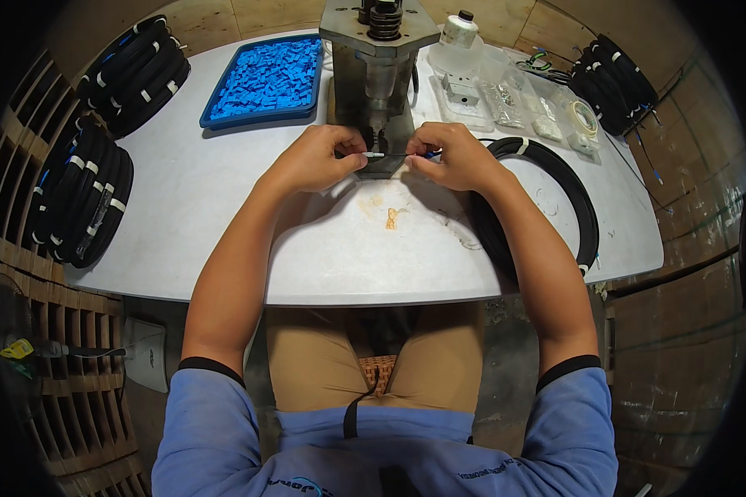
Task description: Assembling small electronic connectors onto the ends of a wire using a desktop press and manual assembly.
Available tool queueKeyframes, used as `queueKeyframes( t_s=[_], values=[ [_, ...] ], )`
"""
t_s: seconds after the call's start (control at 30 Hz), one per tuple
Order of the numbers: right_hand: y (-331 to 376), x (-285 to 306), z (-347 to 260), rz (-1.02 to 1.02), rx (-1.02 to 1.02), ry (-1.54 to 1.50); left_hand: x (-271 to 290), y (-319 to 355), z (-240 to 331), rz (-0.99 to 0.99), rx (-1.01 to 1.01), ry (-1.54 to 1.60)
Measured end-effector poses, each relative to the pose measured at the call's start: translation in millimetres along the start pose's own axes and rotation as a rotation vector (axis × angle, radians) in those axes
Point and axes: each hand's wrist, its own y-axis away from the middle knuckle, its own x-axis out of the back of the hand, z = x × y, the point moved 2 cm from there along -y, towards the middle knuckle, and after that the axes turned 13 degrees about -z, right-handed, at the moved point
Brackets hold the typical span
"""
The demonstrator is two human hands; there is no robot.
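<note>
My left hand (319, 157) pinches a small white ferrule tip (374, 155) at the end of a thin cable, just in front of the base of a grey metal press (379, 50). My right hand (452, 156) pinches the same thin cable a little to the right, where a small blue connector piece (432, 153) shows between the fingers. The cable runs off to a black coil (555, 195) lying under my right forearm. Both hands rest on the white table (224, 215).
A blue tray (267, 80) full of small blue parts stands at the back left. Bundles of black coiled cable lie at the far left (87, 195), back left (137, 70) and back right (613, 83). Clear bags, a plastic bottle (457, 37) and tape (584, 118) sit right of the press.
</note>
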Motion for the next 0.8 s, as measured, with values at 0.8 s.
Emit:
queueKeyframes(
  t_s=[0.8],
  values=[
    [24,53,28,0.668,-0.052,-0.57,-12,6,13,-0.387,-0.084,0.635]
  ],
)
